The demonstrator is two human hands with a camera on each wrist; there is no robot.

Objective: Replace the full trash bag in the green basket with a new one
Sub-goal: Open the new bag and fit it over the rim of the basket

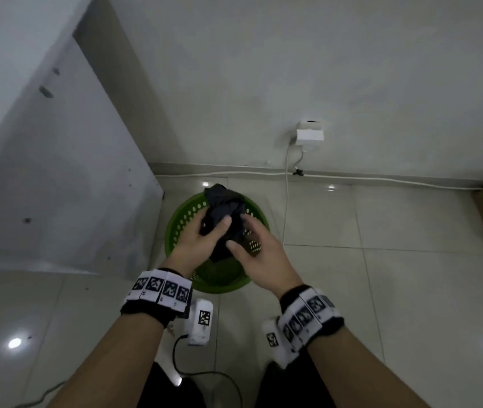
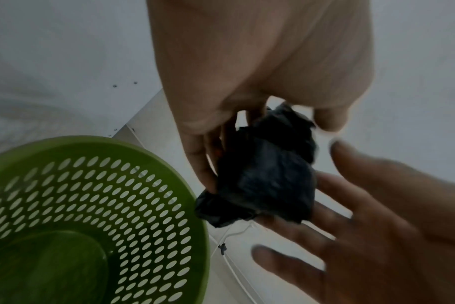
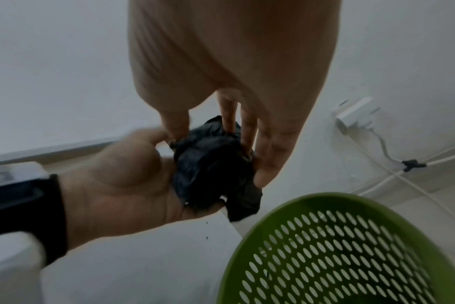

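Head view looks steeply down; both close wrist views share the basket [image 2: 96, 144].

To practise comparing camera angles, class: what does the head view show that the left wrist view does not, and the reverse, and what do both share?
Head view only: the white wall socket box and the marker-covered wristbands. Left wrist view only: the solid, unlined bottom of the green perforated plastic basket, and the fingers of the right hand spread against the crumpled black plastic trash bag. Both: basket, bag, the left hand gripping it, the right hand, the white cable along the wall.
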